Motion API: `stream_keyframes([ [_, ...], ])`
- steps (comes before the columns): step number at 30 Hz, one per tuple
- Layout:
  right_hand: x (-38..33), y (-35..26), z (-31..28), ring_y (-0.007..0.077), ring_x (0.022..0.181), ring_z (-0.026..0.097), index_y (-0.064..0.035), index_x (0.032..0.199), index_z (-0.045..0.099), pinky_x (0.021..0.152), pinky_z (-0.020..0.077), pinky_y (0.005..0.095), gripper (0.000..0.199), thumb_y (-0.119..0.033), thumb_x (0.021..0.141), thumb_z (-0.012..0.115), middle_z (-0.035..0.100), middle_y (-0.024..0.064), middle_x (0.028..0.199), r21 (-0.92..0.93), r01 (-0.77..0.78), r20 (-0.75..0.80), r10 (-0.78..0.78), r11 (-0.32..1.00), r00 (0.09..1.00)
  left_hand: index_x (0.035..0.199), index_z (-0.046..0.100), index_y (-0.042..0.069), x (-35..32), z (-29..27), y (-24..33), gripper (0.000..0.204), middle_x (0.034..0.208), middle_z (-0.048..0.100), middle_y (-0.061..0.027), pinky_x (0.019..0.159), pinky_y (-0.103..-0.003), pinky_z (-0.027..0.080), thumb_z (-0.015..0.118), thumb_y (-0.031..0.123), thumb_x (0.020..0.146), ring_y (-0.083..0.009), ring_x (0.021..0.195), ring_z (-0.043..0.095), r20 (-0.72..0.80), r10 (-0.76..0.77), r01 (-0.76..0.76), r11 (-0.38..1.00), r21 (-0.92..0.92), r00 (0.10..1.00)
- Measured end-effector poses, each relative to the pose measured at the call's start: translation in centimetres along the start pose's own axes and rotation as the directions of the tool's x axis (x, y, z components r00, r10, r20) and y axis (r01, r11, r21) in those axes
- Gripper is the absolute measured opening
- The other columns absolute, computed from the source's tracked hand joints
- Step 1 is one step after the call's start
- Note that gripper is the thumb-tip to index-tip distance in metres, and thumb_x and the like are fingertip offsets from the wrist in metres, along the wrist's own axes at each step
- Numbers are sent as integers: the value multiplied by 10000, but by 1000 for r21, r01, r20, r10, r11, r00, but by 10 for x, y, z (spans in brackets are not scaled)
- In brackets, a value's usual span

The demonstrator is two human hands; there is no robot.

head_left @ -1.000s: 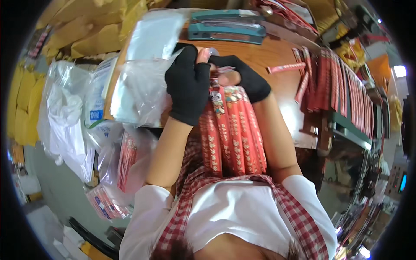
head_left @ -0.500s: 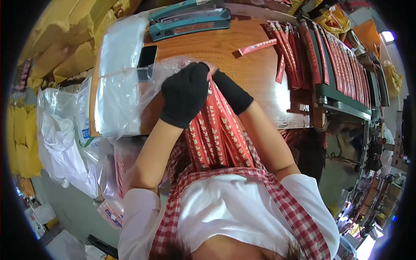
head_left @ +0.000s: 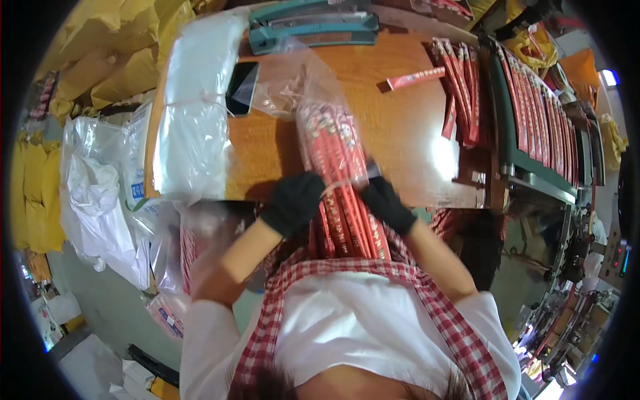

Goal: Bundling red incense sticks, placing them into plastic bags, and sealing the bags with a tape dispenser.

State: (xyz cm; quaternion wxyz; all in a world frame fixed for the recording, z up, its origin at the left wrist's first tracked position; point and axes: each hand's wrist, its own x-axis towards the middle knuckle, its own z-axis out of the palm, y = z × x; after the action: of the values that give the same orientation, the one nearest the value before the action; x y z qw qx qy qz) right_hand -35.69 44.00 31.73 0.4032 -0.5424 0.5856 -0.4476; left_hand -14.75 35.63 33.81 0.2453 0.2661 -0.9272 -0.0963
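Note:
Both my hands wear black gloves. My left hand [head_left: 293, 201] grips the left side of a bundle of long red packets [head_left: 337, 167] that sits partly inside a clear plastic bag [head_left: 293, 87]. My right hand [head_left: 387, 203] grips the bundle's right side at the wooden table's [head_left: 407, 133] near edge. The bag's open end points toward me, and its far end lies crumpled on the table. The packets' lower ends reach down over my red checked apron [head_left: 427, 307].
A stack of clear bags [head_left: 193, 113] lies at the table's left, a dark phone [head_left: 241, 87] beside it. A teal heat sealer [head_left: 313, 30] stands at the far edge. Loose red packets [head_left: 460, 87] and a row of them on a conveyor [head_left: 547, 120] lie right. White sacks [head_left: 100, 193] sit left.
My hands have slid from the bundle's far end down to its near part at the table edge. The clear bag now covers the upper half of the packets.

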Motion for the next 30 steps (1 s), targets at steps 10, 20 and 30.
stream_keyframes([
  [10,32,11,20,413,1061,536,-51,1231,459,870,456,423,361,-95,874,495,550,229,1132,-392,100,-282,-223,915,933,1075,494,53,1,15,-34,253,952,568,-255,717,-495,435,551,154,851,-436,904,553,-16,-586,567,791,-232,811],
  [20,-129,59,4,315,850,631,-80,1014,633,698,498,433,273,-234,789,625,627,149,885,-522,165,293,-6,837,956,927,659,16,-191,69,34,263,853,621,-157,573,-367,496,587,204,757,-262,727,632,-506,176,-66,971,228,844],
  [30,48,-283,-117,108,772,623,14,999,654,664,499,267,174,-28,832,628,678,66,877,-655,638,3,-843,405,538,1051,591,-21,107,-282,24,352,814,619,-175,698,-344,489,639,179,767,-269,773,640,-260,73,-34,988,153,963],
])
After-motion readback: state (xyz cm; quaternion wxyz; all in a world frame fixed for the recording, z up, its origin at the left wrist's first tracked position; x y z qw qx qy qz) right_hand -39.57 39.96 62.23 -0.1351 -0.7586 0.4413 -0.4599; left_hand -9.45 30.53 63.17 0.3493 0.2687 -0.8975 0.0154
